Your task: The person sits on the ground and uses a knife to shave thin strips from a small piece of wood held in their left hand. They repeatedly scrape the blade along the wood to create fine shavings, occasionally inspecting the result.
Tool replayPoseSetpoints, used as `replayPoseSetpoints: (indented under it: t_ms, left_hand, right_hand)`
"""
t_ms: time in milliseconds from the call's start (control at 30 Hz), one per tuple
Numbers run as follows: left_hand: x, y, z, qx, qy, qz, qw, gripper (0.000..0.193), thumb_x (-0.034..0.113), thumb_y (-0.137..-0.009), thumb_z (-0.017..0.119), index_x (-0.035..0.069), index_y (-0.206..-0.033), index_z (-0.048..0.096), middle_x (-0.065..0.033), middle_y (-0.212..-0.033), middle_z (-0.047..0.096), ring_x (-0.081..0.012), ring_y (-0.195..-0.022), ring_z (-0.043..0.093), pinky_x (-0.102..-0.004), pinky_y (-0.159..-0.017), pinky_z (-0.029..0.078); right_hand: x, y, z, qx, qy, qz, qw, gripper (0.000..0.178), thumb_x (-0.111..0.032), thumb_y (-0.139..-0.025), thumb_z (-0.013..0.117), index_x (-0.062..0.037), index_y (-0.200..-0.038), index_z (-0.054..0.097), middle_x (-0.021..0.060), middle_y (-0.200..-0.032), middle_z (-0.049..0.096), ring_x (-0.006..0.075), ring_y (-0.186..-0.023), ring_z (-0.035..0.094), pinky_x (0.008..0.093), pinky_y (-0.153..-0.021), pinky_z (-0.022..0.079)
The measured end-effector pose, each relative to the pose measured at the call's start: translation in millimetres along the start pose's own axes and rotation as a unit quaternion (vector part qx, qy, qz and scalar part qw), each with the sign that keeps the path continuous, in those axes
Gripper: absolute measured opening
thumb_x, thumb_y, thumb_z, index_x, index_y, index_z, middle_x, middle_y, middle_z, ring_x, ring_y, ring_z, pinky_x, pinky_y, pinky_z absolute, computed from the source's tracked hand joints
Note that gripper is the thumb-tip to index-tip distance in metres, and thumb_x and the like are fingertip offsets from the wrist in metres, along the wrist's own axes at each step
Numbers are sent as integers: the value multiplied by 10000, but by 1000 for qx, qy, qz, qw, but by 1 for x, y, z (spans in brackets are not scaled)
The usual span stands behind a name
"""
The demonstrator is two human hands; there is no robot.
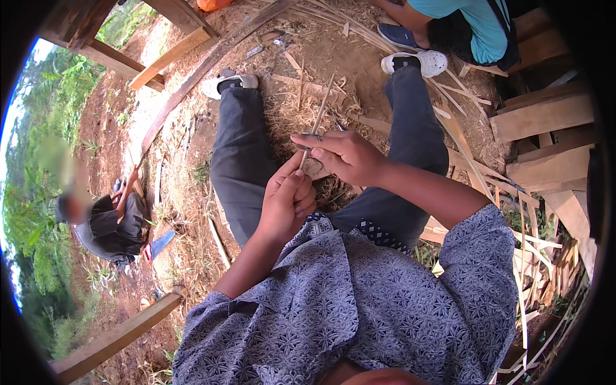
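A thin pale wooden stick (324,102) slants up and away from my hands, above the ground between my legs. My left hand (287,197) is closed around its near end, the thumb lying along it. My right hand (350,156) is closed just beyond, thumb and fingers meeting at the stick. A small dark, blade-like piece (310,135) shows at the right fingertips, against the stick. Most of that piece is covered by the fingers, so its full shape is hidden. Wood shavings (292,122) lie thick on the ground below.
My legs (240,154) stretch out on both sides. A person in a turquoise shirt (493,32) sits at the far right; another person (109,221) sits at the left near a handsaw (160,245). Stacked boards (545,119) stand at right, with loose strips (529,256) nearby. A beam (122,337) crosses lower left.
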State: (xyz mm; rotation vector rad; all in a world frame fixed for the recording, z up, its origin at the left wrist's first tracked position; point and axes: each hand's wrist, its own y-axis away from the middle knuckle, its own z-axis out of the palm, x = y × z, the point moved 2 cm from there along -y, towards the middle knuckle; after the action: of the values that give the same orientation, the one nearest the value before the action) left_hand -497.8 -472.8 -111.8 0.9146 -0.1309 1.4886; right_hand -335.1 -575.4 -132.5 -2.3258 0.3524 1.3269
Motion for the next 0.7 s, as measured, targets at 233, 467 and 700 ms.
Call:
replayPoseSetpoints:
  t_ms: [233, 467, 700]
  left_hand:
    - [3, -5, 4, -34, 5, 7, 999, 528, 134, -1043, 393, 66, -1565, 351, 73, -609, 271, -47, -478, 285, -200, -438, 286]
    - [4, -11, 4, -33, 13, 0, 999, 510, 140, -1034, 400, 61, -1537, 383, 77, -615, 272, -45, -479, 283, -202, -439, 286]
    - [2, -4, 4, -51, 7, 11, 999, 505, 150, -1034, 409, 57, -1530, 388, 83, -622, 272, -41, -482, 274, -205, -440, 280]
  right_hand:
    - [-16, 9, 9, -77, -14, 3, 997, 391, -207, -1064, 512, -107, -1435, 582, 179, -1289, 686, 266, -1157, 689, 365, -972, 515]
    - [9, -8, 1, 8, -5, 58, 998, 373, -173, -1065, 494, -105, -1416, 600, 179, -1348, 652, 288, -1239, 645, 370, -1002, 509]
    - [20, -16, -9, 3, -28, 53, 998, 392, -204, -1075, 479, -82, -1433, 579, 156, -1303, 683, 267, -1144, 690, 364, -976, 526]
